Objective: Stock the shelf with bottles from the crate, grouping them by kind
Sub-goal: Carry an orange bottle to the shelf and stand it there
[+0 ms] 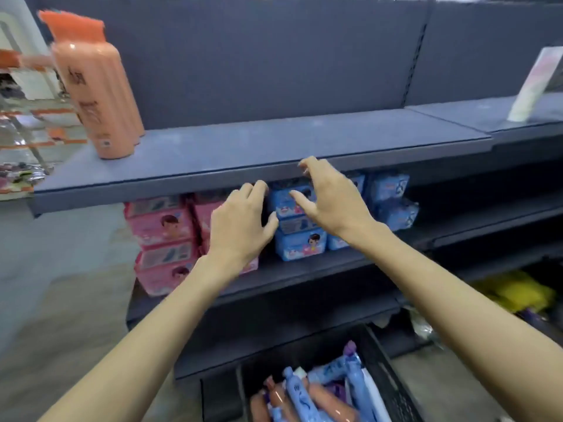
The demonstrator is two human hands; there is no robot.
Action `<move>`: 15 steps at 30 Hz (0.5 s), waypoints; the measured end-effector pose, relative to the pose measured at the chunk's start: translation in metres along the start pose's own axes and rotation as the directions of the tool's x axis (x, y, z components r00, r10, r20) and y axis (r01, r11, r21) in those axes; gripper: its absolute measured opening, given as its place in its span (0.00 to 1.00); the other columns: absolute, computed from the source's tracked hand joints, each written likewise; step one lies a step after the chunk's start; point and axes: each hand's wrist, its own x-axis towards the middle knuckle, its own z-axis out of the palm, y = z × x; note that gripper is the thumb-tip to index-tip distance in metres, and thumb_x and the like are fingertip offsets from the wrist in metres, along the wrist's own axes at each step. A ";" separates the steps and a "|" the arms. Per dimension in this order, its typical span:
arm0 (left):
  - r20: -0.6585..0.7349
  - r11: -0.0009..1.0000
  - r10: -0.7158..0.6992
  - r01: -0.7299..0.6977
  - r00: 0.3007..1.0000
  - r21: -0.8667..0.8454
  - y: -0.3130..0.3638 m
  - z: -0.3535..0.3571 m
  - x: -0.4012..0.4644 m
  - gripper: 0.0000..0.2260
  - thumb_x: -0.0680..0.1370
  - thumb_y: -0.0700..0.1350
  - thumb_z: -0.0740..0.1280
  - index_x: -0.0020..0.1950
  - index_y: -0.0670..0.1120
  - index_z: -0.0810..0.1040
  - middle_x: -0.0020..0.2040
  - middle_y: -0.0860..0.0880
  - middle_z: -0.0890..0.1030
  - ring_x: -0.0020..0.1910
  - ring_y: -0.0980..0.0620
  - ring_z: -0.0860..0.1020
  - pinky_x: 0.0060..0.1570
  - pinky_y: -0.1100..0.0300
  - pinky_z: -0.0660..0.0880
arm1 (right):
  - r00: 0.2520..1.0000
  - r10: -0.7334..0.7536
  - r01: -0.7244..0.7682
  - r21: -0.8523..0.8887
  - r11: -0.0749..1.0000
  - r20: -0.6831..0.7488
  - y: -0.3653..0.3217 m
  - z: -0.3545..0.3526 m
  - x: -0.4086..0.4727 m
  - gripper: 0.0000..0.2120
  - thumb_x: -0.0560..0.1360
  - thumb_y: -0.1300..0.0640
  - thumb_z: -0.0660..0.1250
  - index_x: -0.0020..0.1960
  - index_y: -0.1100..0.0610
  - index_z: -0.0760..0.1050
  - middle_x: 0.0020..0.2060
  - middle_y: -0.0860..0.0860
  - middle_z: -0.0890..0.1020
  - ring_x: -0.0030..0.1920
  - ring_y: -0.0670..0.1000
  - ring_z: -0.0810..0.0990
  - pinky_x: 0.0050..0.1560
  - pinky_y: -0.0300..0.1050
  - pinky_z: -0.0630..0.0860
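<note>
Down at the bottom edge, closest to us, the black crate [393,388] is sitting on the floor with bottles lying jumbled inside: peach bottles [329,403] on the left of the pile, blue bottles [300,394] beside and over them, something purple [350,350] poking up at the back. Sweeping from the left now: an upright peach bottle [100,99] with an orange cap is standing at the far left of the grey shelf [274,147], at least one more tucked behind it. Below, pink packs [161,239] are giving way to blue packs [301,236]. The left hand [240,226] is hovering empty, fingers loosely spread, in front of those packs; the right hand [326,202] is just beside it, fingers relaxed and bent near the shelf lip, gripping nothing. These bottles are looking like smooth, glossy plastic, so likely slick, and fairly weighty if full. I'd say taking one round the ribbed mid-body, not the cap, is the safer hold. Stiff enough to squeeze firmly, by the look.
</note>
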 end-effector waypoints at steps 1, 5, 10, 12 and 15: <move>0.059 1.000 -0.009 0.010 0.998 -0.012 0.007 0.017 -0.014 0.17 0.73 0.54 0.66 0.58 0.48 0.71 0.48 0.50 0.76 0.49 0.47 0.77 0.37 0.51 0.75 | 0.999 0.036 -0.036 -0.008 0.999 0.023 0.012 0.004 -0.017 0.20 0.76 0.47 0.68 0.63 0.56 0.69 0.53 0.52 0.77 0.52 0.55 0.78 0.46 0.53 0.78; 0.293 0.996 -0.022 0.045 0.956 -0.073 0.029 0.083 -0.067 0.16 0.74 0.53 0.66 0.58 0.47 0.70 0.47 0.51 0.75 0.47 0.47 0.77 0.33 0.56 0.69 | 0.972 0.165 -0.158 -0.053 0.986 0.169 0.053 0.030 -0.085 0.21 0.78 0.46 0.67 0.64 0.56 0.68 0.52 0.52 0.76 0.48 0.53 0.78 0.42 0.49 0.77; 0.517 0.985 -0.063 0.138 0.854 -0.108 0.053 0.141 -0.125 0.16 0.74 0.52 0.67 0.58 0.47 0.69 0.49 0.51 0.76 0.48 0.48 0.77 0.36 0.56 0.70 | 0.866 0.345 -0.344 -0.068 0.936 0.361 0.086 0.070 -0.164 0.21 0.77 0.47 0.67 0.64 0.55 0.67 0.54 0.52 0.76 0.52 0.54 0.78 0.47 0.51 0.76; 0.596 0.980 -0.084 0.174 0.798 -0.095 0.060 0.160 -0.150 0.16 0.74 0.52 0.67 0.57 0.47 0.69 0.49 0.50 0.76 0.48 0.47 0.77 0.37 0.55 0.71 | 0.812 0.395 -0.403 -0.077 0.912 0.430 0.095 0.085 -0.193 0.20 0.77 0.47 0.67 0.64 0.55 0.67 0.55 0.53 0.75 0.54 0.55 0.77 0.48 0.51 0.75; 0.711 0.974 -0.118 0.222 0.693 -0.054 0.066 0.187 -0.190 0.16 0.73 0.51 0.67 0.57 0.46 0.69 0.49 0.48 0.75 0.49 0.44 0.77 0.39 0.53 0.72 | 0.719 0.455 -0.478 -0.101 0.873 0.526 0.106 0.107 -0.234 0.20 0.77 0.49 0.67 0.64 0.56 0.67 0.55 0.54 0.75 0.53 0.56 0.77 0.49 0.51 0.74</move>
